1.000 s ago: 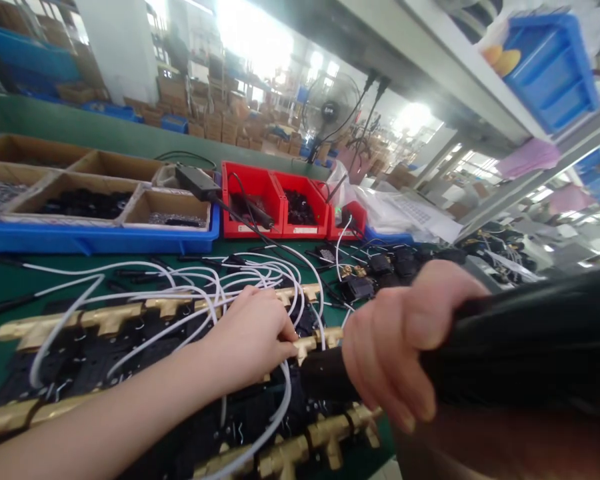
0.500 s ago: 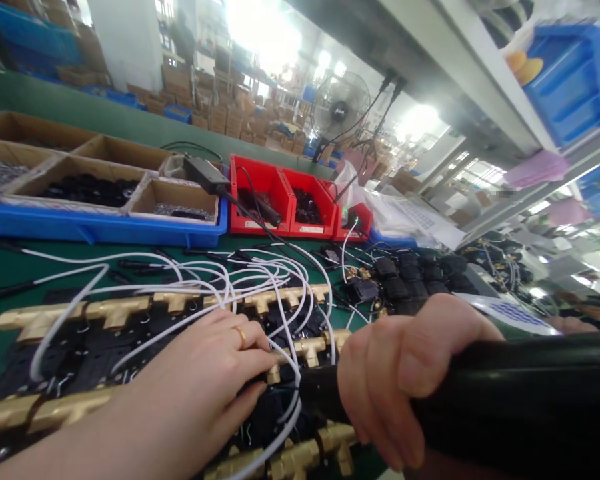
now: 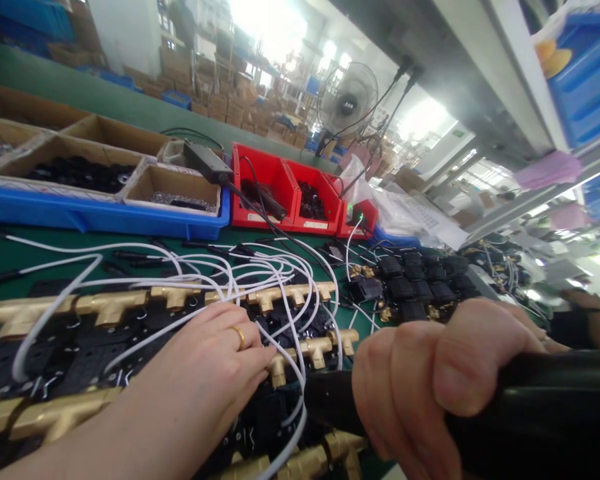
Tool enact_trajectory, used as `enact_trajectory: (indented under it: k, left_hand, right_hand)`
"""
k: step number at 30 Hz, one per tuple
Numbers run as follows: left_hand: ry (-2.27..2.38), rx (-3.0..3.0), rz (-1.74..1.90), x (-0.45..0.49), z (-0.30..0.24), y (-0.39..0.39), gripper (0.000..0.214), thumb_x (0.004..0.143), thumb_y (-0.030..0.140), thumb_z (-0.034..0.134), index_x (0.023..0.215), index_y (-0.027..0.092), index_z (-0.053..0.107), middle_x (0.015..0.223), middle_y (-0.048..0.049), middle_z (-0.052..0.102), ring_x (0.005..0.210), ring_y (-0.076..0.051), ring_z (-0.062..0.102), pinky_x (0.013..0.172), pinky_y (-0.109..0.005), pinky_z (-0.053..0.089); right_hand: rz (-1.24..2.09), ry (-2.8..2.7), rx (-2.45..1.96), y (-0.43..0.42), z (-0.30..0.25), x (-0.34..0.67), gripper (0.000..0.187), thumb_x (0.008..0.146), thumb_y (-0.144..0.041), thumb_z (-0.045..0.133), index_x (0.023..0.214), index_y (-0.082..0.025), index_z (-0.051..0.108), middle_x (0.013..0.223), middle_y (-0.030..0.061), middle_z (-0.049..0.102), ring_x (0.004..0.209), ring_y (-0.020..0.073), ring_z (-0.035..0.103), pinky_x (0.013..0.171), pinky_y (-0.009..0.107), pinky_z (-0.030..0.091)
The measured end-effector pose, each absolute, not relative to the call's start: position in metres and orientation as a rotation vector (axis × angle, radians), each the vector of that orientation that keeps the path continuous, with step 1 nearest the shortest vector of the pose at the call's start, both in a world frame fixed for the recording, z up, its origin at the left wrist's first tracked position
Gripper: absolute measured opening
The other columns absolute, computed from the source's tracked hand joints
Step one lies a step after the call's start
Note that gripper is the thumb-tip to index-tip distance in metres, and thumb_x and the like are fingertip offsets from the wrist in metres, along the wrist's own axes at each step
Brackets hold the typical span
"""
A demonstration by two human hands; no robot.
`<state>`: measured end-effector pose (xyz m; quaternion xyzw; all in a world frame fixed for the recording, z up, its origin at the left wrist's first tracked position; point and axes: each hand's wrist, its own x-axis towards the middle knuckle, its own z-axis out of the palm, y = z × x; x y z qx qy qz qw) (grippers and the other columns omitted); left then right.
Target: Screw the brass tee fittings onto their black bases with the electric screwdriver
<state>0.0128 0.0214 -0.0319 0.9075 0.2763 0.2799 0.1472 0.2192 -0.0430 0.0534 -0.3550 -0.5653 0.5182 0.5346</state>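
Note:
My right hand (image 3: pixel 430 380) grips a thick black tool (image 3: pixel 540 413) whose tip (image 3: pixel 325 400) points left at the middle row of brass fittings (image 3: pixel 315 350). My left hand (image 3: pixel 215 363), with a ring on one finger, rests flat on that row and on the black parts beneath, fingertips touching a brass tee beside the tool tip. White cables (image 3: pixel 280 280) loop over the brass rows (image 3: pixel 110 303) on the green table.
A blue tray (image 3: pixel 105 217) with cardboard boxes of small parts stands at the back left. Red bins (image 3: pixel 280 193) and a black power adapter (image 3: pixel 203 163) sit behind the cables. Black modules (image 3: pixel 415 287) lie to the right. Another person's arm (image 3: pixel 587 317) is at far right.
My left hand flattened and slid down onto the middle brass row. The right hand with the black tool moved slightly lower and nearer; the view tilted downward.

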Motion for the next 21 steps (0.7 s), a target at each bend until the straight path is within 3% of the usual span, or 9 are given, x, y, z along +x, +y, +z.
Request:
enact_trajectory:
  k: [4, 6, 13, 16, 21]
  left_hand:
    - [0.836, 2.656, 0.834, 0.013, -0.037, 0.021, 0.023, 0.089, 0.009, 0.059, 0.078, 0.024, 0.073, 0.077, 0.0027, 0.069, 0.077, -0.021, 0.062, 0.078, -0.038, 0.046]
    - [0.828, 2.68, 0.861, 0.015, -0.039, 0.021, 0.025, 0.09, 0.009, 0.056, 0.079, 0.024, 0.073, 0.077, 0.0021, 0.07, 0.076, -0.022, 0.063, 0.079, -0.039, 0.046]
    - [0.825, 2.668, 0.858, 0.018, -0.04, 0.018, 0.028, 0.093, 0.01, 0.052, 0.078, 0.024, 0.071, 0.076, 0.0021, 0.069, 0.075, -0.021, 0.062, 0.081, -0.039, 0.045]
    - [0.848, 2.668, 0.867, 0.016, -0.04, 0.018, 0.024, 0.09, 0.008, 0.056, 0.077, 0.023, 0.071, 0.076, 0.0019, 0.068, 0.076, -0.021, 0.062, 0.083, -0.04, 0.046]
    - [0.842, 2.706, 0.855, 0.018, -0.039, 0.018, 0.024, 0.088, 0.007, 0.058, 0.079, 0.023, 0.072, 0.075, 0.0018, 0.068, 0.076, -0.021, 0.061, 0.084, -0.04, 0.046]
  right_hand:
    - [1.287, -1.454, -0.676, -0.039, 0.046, 0.22, 0.029, 0.1, -0.053, 0.059, 0.102, -0.025, 0.069, 0.062, 0.0021, 0.059, 0.054, 0.0151, 0.058, 0.054, 0.027, 0.052]
    - [1.325, -1.441, -0.661, -0.036, 0.043, 0.22, 0.033, 0.106, -0.048, 0.047, 0.1, -0.026, 0.071, 0.062, 0.0022, 0.061, 0.056, 0.0147, 0.061, 0.055, 0.026, 0.053]
    - [1.45, -1.397, -0.666, -0.034, 0.043, 0.231, 0.008, 0.096, -0.031, 0.07, 0.103, -0.029, 0.073, 0.073, 0.0017, 0.071, 0.064, 0.0154, 0.068, 0.06, 0.028, 0.058]
    - [1.482, -1.456, -0.636, -0.032, 0.044, 0.235, 0.011, 0.095, -0.027, 0.071, 0.106, -0.029, 0.073, 0.075, 0.0024, 0.072, 0.066, 0.0164, 0.069, 0.062, 0.029, 0.059]
    - [1.407, -1.546, -0.563, -0.027, 0.043, 0.23, 0.03, 0.108, -0.04, 0.045, 0.114, -0.027, 0.072, 0.069, 0.0049, 0.068, 0.06, 0.0166, 0.065, 0.059, 0.03, 0.057]
